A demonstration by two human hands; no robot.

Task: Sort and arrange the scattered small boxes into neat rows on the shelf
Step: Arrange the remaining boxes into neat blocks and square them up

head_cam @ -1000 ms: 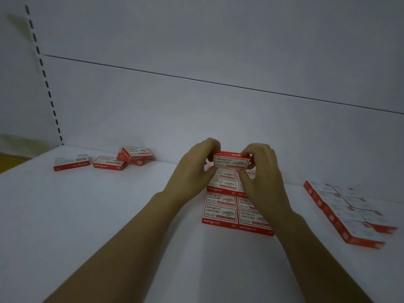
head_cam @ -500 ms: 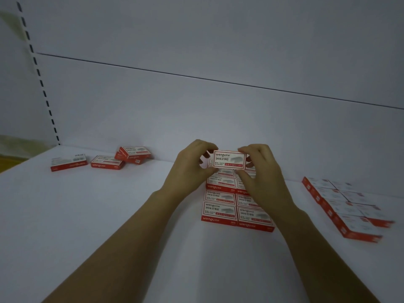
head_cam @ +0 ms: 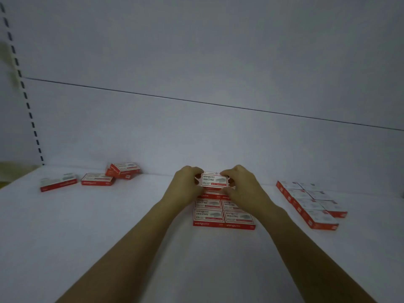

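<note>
Both hands have lowered the staple box (head_cam: 214, 181), left hand (head_cam: 185, 189) and right hand (head_cam: 242, 189) pinching its ends over the centre block of boxes (head_cam: 223, 213). Their fingers hide the block's back rows. Print is blurred on the white shelf (head_cam: 109, 226).

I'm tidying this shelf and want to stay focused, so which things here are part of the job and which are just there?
Part of the job:
held box in left hand and right hand
centre rows
right rows
loose boxes
shelf

Just there:
back panel
slotted upright
</note>
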